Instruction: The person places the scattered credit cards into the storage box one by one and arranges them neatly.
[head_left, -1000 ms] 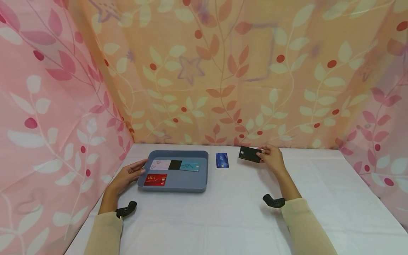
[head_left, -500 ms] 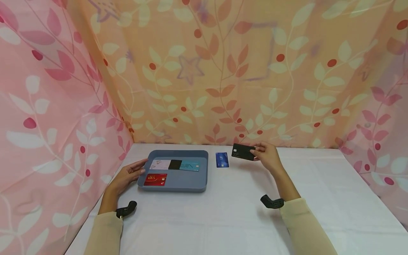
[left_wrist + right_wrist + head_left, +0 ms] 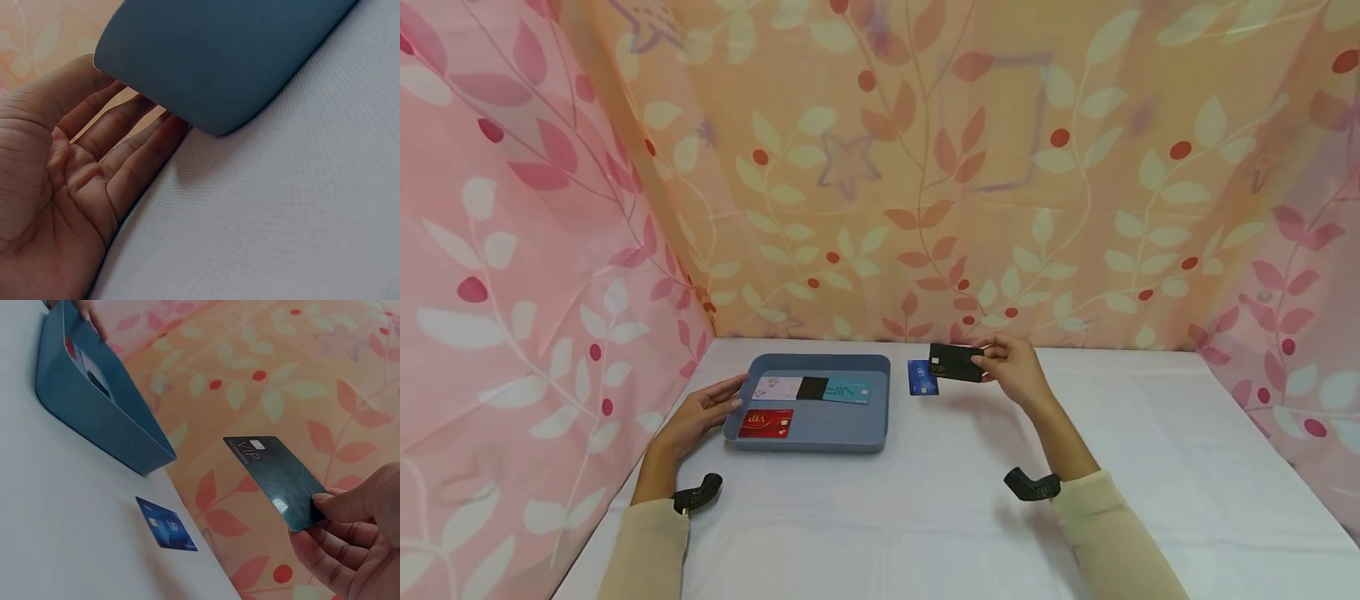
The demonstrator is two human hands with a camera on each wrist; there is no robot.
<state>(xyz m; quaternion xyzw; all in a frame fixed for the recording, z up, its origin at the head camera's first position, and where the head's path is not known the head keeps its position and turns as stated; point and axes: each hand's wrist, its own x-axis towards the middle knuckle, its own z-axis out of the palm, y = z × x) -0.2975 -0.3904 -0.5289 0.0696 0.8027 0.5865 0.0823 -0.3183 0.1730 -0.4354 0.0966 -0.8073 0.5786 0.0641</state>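
Between thumb and fingers my right hand (image 3: 1013, 368) pinches a black VIP card (image 3: 953, 362) by its right end. In the right wrist view the black card (image 3: 275, 481) is held up off the table. Below it a blue card (image 3: 921, 379) lies on the cloth, partly overlapped by the black one in the head view. My left hand (image 3: 696, 417) rests at the left side of a blue-grey tray (image 3: 820, 444), fingers extended along its wall (image 3: 206, 69). Inside the tray lie a red VIP card (image 3: 766, 423) and a row with a pale card (image 3: 775, 388), a black piece (image 3: 812, 388) and a teal card (image 3: 847, 391).
White cloth (image 3: 880, 533) covers the table. A patterned orange curtain (image 3: 880, 208) rises at the back, and pink curtains (image 3: 535, 250) close in the sides. Each wrist carries a black camera mount (image 3: 1032, 485).
My right hand has carried the black card leftward, from the right of the blue card to over its right part. The left hand and the tray have stayed put.
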